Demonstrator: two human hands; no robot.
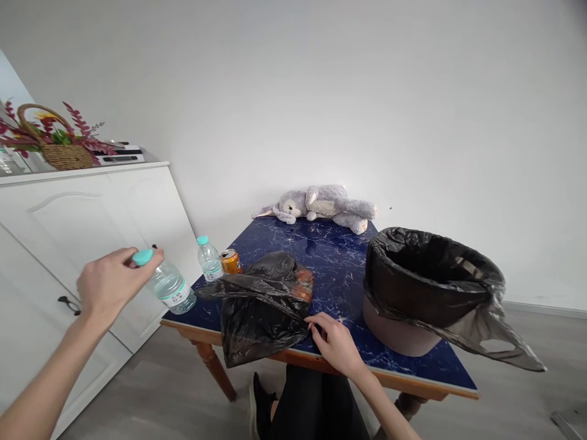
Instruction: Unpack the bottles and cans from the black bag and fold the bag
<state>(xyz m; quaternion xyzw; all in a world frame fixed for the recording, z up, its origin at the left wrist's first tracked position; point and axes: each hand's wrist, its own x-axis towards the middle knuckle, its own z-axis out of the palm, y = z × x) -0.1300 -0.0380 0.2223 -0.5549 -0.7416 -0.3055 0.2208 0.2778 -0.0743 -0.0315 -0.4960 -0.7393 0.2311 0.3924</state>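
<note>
My left hand (112,278) grips a clear water bottle (172,287) by its neck, just under the turquoise cap. The bottle is tilted, its base at the table's left front corner; whether it touches the table I cannot tell. My right hand (334,342) pinches the edge of a black plastic bag (263,324) that lies crumpled at the front of the table and hangs over its edge. Something reddish-brown (303,284) shows at the bag's right side, partly covered. Behind the bag stand a second water bottle (210,260) and an orange drink can (230,261).
On the right of the blue marbled table (337,269) stands a bin (394,330) lined with a black bag (426,290). A plush rabbit (321,205) lies at the back by the wall. At left, a white cabinet (92,208) carries a flower basket (68,156).
</note>
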